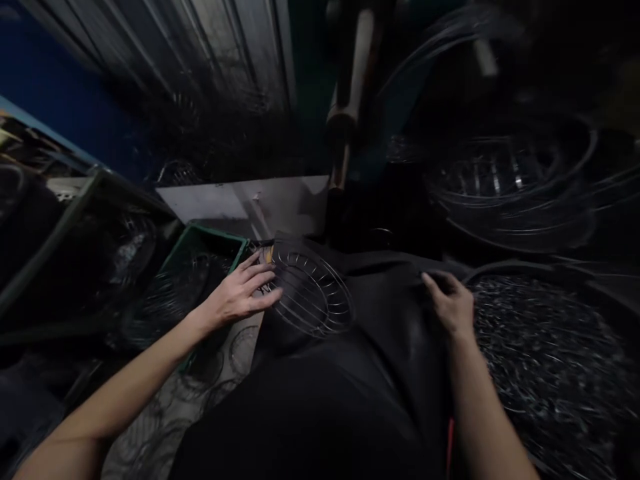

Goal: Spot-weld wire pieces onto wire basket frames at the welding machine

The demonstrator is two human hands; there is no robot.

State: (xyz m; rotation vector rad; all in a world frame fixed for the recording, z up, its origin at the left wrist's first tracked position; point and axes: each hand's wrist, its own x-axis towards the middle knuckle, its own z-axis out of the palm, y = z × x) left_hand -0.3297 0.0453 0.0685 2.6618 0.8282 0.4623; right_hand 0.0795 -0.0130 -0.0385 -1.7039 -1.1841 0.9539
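Observation:
A round wire rack (337,293), with parallel bars across its middle and short bent wires around its rim, lies on the dark apron (385,320) over my lap. My left hand (245,293) is at the rack's left side. Its fingers are stretched out and apart, with the tips at the rim; I cannot tell how firmly they touch. My right hand (453,303) is apart from the rack, beside the bin on the right. Thumb and fingers are drawn together there, and whatever they may hold is too dark to make out.
A round bin of small metal pieces (545,333) stands at right, below coiled wire (515,180). A green crate (215,233) is at left. Wire racks (245,350) lie on the floor. A rod-like machine part (345,113) hangs ahead, near a pale metal plate (295,203).

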